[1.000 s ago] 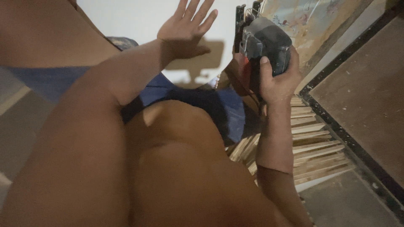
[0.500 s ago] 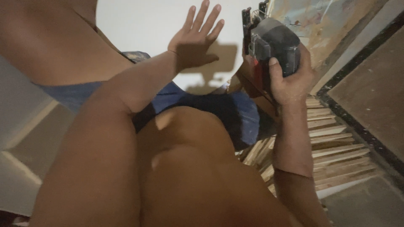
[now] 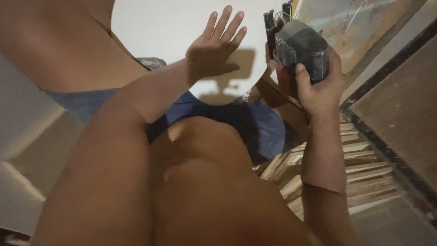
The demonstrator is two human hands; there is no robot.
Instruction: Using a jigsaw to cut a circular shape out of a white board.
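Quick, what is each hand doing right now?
Left hand: open, fingers spread flat on the white round panel.
Right hand: closed around a grey power tool.

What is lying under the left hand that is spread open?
The left hand lies flat on a round white panel, casting a shadow there. The part of the panel beneath the palm is covered.

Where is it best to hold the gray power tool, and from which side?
Hold the power tool around its rounded gray rear body, coming from the right side, as the right hand does now. Probably safest, since its working end faces the white round board.
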